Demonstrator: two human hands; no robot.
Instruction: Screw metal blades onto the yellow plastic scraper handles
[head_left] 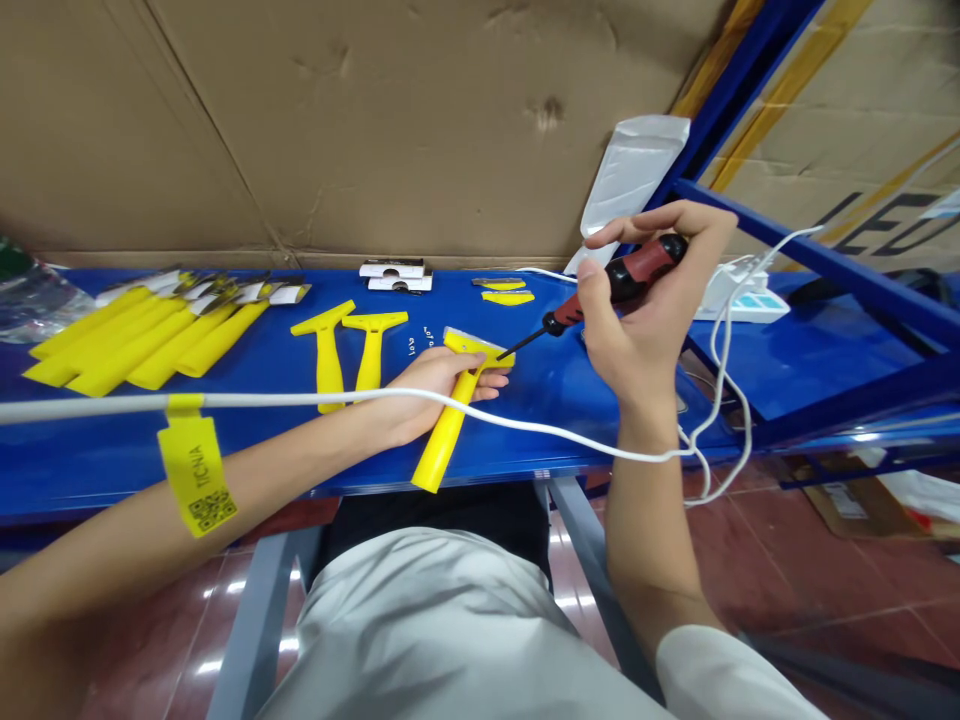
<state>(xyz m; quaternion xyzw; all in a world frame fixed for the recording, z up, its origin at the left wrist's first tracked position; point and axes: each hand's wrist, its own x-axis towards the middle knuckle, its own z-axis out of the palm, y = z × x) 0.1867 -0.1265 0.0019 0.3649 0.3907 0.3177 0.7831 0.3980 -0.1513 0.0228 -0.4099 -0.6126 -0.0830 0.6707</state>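
My left hand (442,385) is closed around the neck of a yellow scraper (446,435), whose handle slants down toward the bench's front edge. In my right hand (645,320) is a red and black screwdriver (630,280). Its thin shaft points down and left, and the tip meets the scraper's head near the right end. Left of my left hand lie two yellow scraper bodies (328,350). Beyond the held scraper rest small yellow pieces (508,297) beside a dark strip.
Several yellow scrapers (165,330) lie stacked at the left of the blue bench (262,450). Small white-and-black boxes (395,275) stand at the back. A white cable (555,428) crosses in front of my arms. A power strip (750,300) and blue frame bars are at right.
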